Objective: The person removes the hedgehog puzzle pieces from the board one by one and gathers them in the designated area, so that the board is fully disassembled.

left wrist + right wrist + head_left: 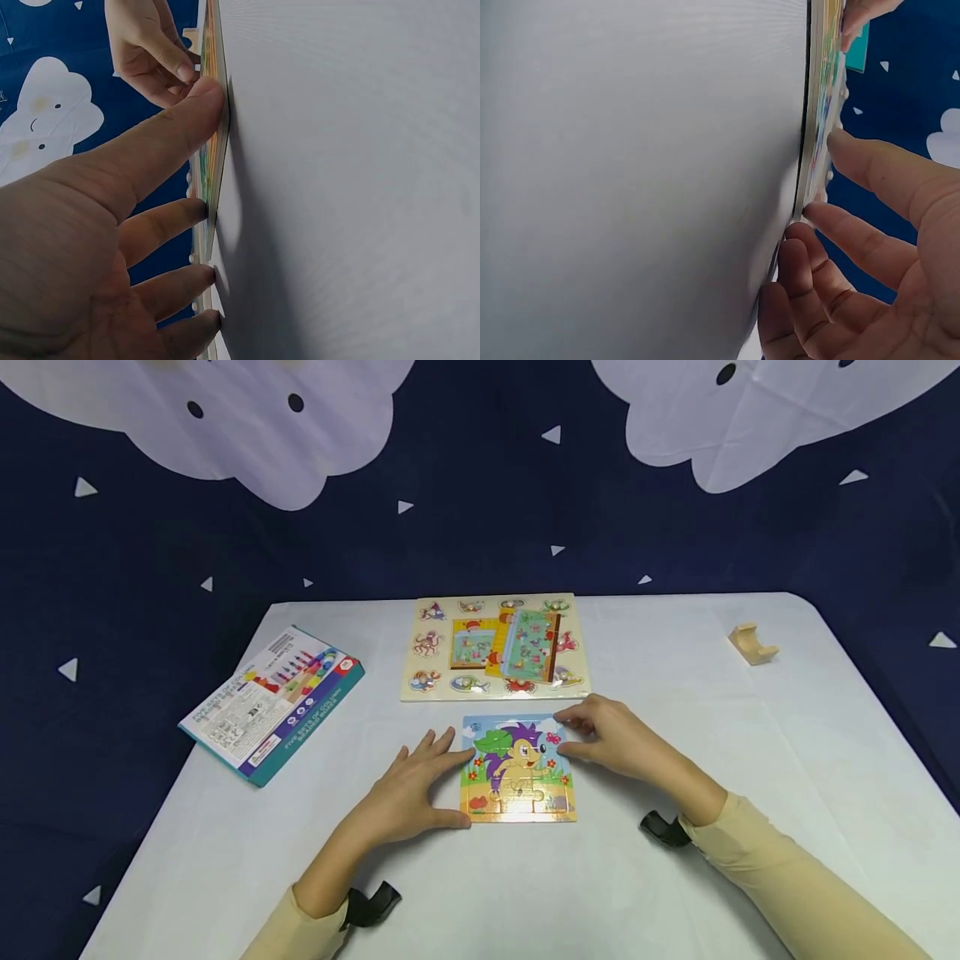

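A square jigsaw puzzle [517, 772] with a purple-spined cartoon hedgehog and a green leaf lies flat on the white table. At its left side rests my left hand [405, 797], fingers spread, with the thumb at the lower left corner and the index fingertip on the left edge. My right hand [618, 742] touches the opposite side, its index finger at the upper right corner and the thumb lower on the right edge. In the right wrist view, the other fingers [795, 262] of that hand are bent loosely beside the puzzle's edge.
Behind the puzzle lies a wooden peg board [431, 685] with sea animals, bearing two small picture cards [532, 647]. A boxed toy set [273, 706] stands angled at the left. A small curved wooden block [752, 645] sits at the far right.
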